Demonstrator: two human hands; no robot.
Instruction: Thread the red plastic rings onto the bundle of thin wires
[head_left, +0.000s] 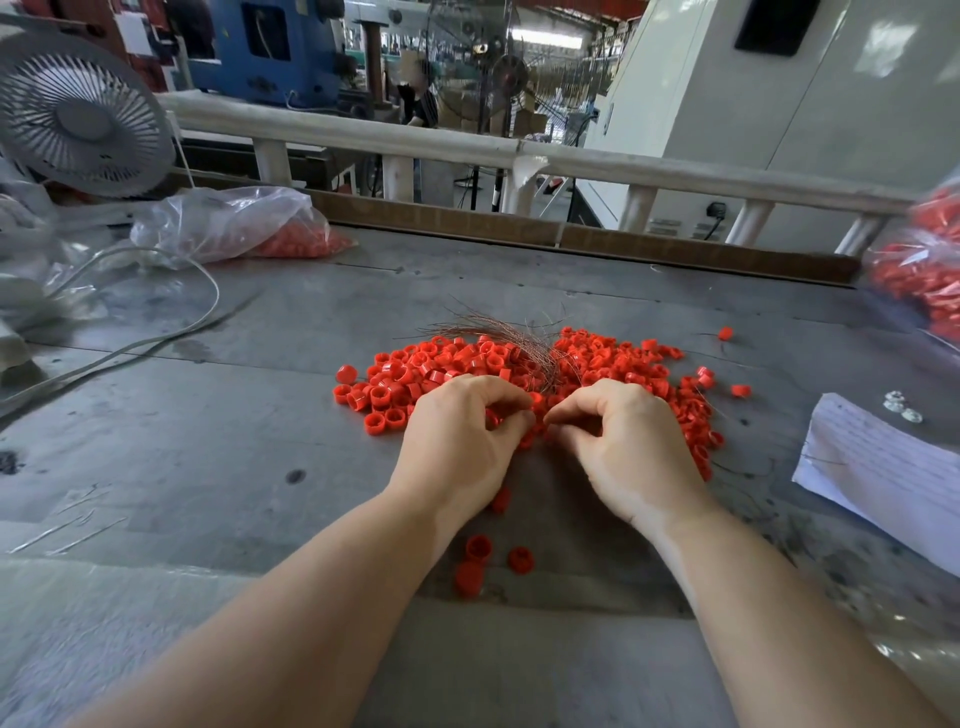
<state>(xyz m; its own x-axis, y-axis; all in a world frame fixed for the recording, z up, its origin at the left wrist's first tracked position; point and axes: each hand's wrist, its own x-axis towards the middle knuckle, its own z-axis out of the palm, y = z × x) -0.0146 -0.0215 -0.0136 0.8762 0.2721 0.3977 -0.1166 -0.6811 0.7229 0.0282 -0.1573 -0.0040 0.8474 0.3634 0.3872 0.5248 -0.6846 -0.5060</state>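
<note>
A wide heap of small red plastic rings (426, 364) covers the middle of the grey table (208, 441). A bundle of thin brownish wires (498, 332) lies across the heap, its ends fanning out to the far left. My left hand (462, 441) and my right hand (628, 441) rest on the near side of the heap, fingertips almost meeting. Between the fingertips sits a red ring (537, 402), pinched by my left thumb and forefinger. The near end of the wires runs down between my hands. What my right fingers grip is hidden.
Three stray rings (480, 558) lie near my forearms. A clear bag of red rings (234, 228) lies far left, another bag (924, 270) at the right edge. A fan (78, 114) and white cable (156, 332) are left, a paper sheet (883, 467) right, a railing (467, 150) behind.
</note>
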